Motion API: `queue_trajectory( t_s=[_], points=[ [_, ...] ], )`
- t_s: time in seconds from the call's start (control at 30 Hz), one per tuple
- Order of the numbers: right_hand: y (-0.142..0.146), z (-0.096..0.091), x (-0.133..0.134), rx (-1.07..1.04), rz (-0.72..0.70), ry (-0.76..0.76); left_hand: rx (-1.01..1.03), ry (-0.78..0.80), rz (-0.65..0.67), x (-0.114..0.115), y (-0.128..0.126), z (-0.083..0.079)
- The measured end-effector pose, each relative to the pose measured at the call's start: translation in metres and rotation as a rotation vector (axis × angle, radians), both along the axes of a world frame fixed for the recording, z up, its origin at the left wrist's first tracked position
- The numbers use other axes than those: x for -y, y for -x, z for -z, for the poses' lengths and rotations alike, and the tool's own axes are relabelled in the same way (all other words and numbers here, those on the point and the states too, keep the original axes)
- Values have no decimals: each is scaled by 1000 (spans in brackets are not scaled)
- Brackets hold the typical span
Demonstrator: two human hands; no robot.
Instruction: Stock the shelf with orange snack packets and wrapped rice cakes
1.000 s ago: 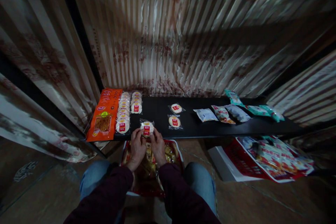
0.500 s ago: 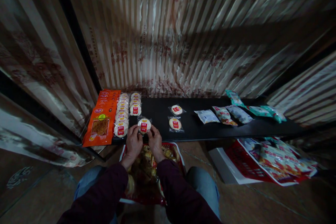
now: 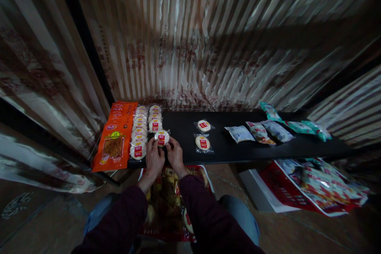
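Note:
Between my two hands is a round white cake in a clear wrapper with a red label (image 3: pixel 161 138). My left hand (image 3: pixel 154 158) pinches its left and lower edge, and my right hand (image 3: pixel 175 154) grips the lower right edge. The held cake is over the front of the black shelf (image 3: pixel 181 127), just nearer than a short overlapping row of the same cakes (image 3: pixel 155 121). Left of that row lies a longer overlapping row of wrapped cakes (image 3: pixel 138 143). Orange snack packets (image 3: pixel 114 139) overlap at the shelf's left end.
Two single wrapped cakes (image 3: pixel 203 143) lie mid-shelf. Farther right are several small snack bags (image 3: pixel 239 133) and green packets (image 3: pixel 299 127). Below my arms sits a red basket (image 3: pixel 210 178) of wrapped food; another red basket (image 3: pixel 278 182) with bags leans on a white box (image 3: pixel 256 190). Striped curtain hangs behind.
Both hands have moved the wrapped cake slightly forward and left, closer to the short row. My view has shifted a little, so the shelf's right side appears farther right.

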State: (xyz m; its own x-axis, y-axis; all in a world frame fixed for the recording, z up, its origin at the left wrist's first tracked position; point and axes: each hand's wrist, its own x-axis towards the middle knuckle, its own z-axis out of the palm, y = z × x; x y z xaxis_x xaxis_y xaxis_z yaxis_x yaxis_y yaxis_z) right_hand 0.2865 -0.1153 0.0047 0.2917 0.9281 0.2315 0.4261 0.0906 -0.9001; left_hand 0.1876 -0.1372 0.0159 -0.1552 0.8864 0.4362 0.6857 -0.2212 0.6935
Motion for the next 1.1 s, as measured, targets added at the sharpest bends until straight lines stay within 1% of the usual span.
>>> queue_trajectory(
  t_s=[0.13, 0.27, 0.53, 0.67, 0.87, 1.1],
  points=[
    [3, 4, -8, 2, 2, 6, 49, 13, -13, -6, 0, 5],
    [4, 6, -16, 17, 15, 35, 82, 43, 8, -11, -2, 8],
    [7, 2, -25, 76, 9, 52, 142, 78, 19, -15, -6, 13],
    [8, -1, -31, 138, 25, 50, 159, 102, 37, -17, -6, 12],
    [6, -1, -40, 276, -9, 45, 191, 103, 43, -20, -7, 11],
    [8, 0, -46, 395, -20, 54, 226, 103, 34, -24, -6, 17]
  ],
)
